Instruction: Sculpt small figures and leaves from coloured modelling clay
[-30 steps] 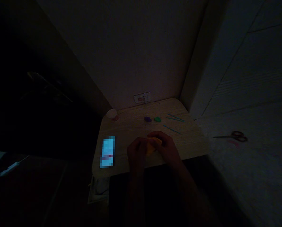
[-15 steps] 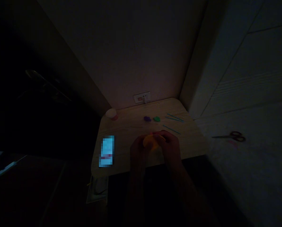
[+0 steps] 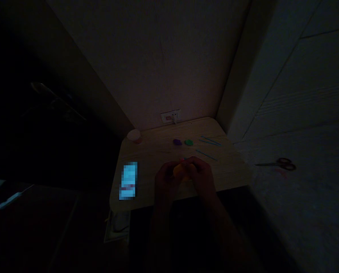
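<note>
In dim light, my left hand (image 3: 166, 181) and my right hand (image 3: 203, 175) meet over the front part of a small wooden table. Between them they grip a rounded orange piece (image 3: 179, 173), whose material I cannot make out. My fingers cover much of it. A bit of red and blue shows just beyond the fingertips, too small to name. Farther back lie a purple lump (image 3: 177, 142) and a green lump (image 3: 189, 142), both like modelling clay. To their right are thin blue sticks (image 3: 210, 141), with another blue stick (image 3: 206, 154) nearer my right hand.
A lit, blurred phone (image 3: 128, 181) lies at the left of the table (image 3: 146, 197). A pinkish round tub (image 3: 134, 136) stands at the back left corner. Behind is a wall socket (image 3: 171, 116) with a plug. Scissors (image 3: 283, 164) rest on the pale surface at right.
Less of the orange piece shows now, as it has turned in my fingers. My hands have shifted slightly left, and a bit of blue has come into sight beyond them.
</note>
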Demonstrator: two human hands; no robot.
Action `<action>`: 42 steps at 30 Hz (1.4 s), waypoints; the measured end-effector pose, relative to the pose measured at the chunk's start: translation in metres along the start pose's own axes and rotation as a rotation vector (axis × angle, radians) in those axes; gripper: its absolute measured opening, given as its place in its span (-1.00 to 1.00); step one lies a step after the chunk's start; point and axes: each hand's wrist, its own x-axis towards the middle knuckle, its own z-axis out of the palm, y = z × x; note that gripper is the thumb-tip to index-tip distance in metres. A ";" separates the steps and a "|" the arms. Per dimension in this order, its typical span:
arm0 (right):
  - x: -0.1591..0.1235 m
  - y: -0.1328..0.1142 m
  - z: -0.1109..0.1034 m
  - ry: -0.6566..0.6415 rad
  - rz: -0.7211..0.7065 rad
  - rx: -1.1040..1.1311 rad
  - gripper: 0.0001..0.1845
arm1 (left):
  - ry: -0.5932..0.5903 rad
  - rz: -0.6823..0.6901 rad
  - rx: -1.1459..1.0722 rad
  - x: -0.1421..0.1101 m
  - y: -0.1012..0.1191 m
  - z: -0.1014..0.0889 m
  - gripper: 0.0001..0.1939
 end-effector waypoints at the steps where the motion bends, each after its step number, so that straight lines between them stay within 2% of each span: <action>1: 0.000 0.000 0.001 0.006 0.035 0.028 -0.77 | -0.019 -0.022 -0.005 0.000 0.001 0.001 -0.55; 5: 0.001 0.002 0.004 0.019 0.072 0.089 -0.70 | -0.102 -0.122 0.044 -0.001 0.001 0.001 -0.59; 13: 0.002 0.005 0.004 -0.003 0.021 0.067 -0.66 | 0.045 -0.073 0.049 0.003 -0.001 -0.002 -0.66; 18: 0.005 0.006 -0.001 -0.018 -0.006 0.017 -0.68 | 0.066 -0.058 0.147 0.004 -0.003 -0.010 -0.68; 21: 0.005 0.004 -0.001 -0.054 0.030 0.052 -0.68 | 0.099 -0.071 0.134 0.003 -0.006 -0.013 -0.66; 26: 0.002 0.006 0.001 -0.215 0.119 0.025 -0.63 | 0.159 -0.055 -0.016 0.004 -0.012 -0.012 -0.65; 31: 0.002 0.008 -0.001 -0.189 0.142 -0.038 -0.67 | 0.154 -0.025 -0.097 0.007 -0.018 -0.011 -0.57; 34: 0.001 0.003 -0.004 -0.225 0.134 -0.050 -0.69 | 0.153 -0.011 -0.074 0.006 -0.019 -0.013 -0.53; 38: -0.002 -0.001 -0.005 -0.245 0.177 -0.030 -0.69 | 0.189 -0.019 -0.021 0.004 -0.021 -0.016 -0.50; 42: -0.004 0.002 -0.001 -0.198 0.220 0.018 -0.66 | 0.228 0.004 -0.094 0.005 -0.024 -0.016 -0.46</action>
